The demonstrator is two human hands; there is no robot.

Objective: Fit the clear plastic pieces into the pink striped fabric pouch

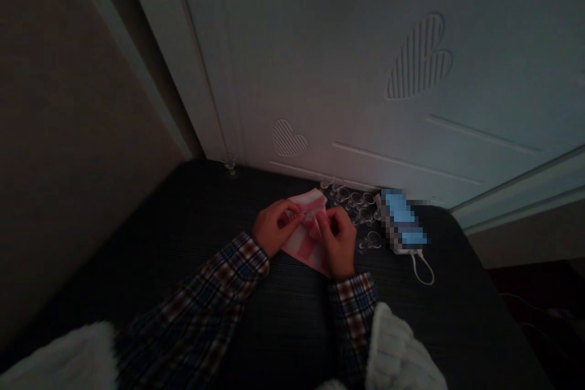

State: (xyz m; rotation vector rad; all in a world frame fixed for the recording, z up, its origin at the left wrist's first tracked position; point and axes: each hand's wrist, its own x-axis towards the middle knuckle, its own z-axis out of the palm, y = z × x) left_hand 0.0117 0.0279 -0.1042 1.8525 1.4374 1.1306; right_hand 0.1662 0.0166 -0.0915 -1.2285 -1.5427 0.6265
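A pink and white cloth (304,248) lies on the dark tabletop under both of my hands. My left hand (275,226) is closed in a pinch on a small clear piece (309,214), which looks like one of the clear suction cups with rings (356,198) nearby. The fingers hide most of it. My right hand (339,242) pinches a raised fold of the cloth against that clear piece, from the right. Several of these ringed cups stand just beyond and to the right of my right hand.
A phone-like device (404,222) with a lit, blurred screen and a white strap loop (425,271) lies to the right. Another clear cup (229,163) stands at the far left. Behind the dark table (183,225) rises a white panel (320,73) with heart reliefs.
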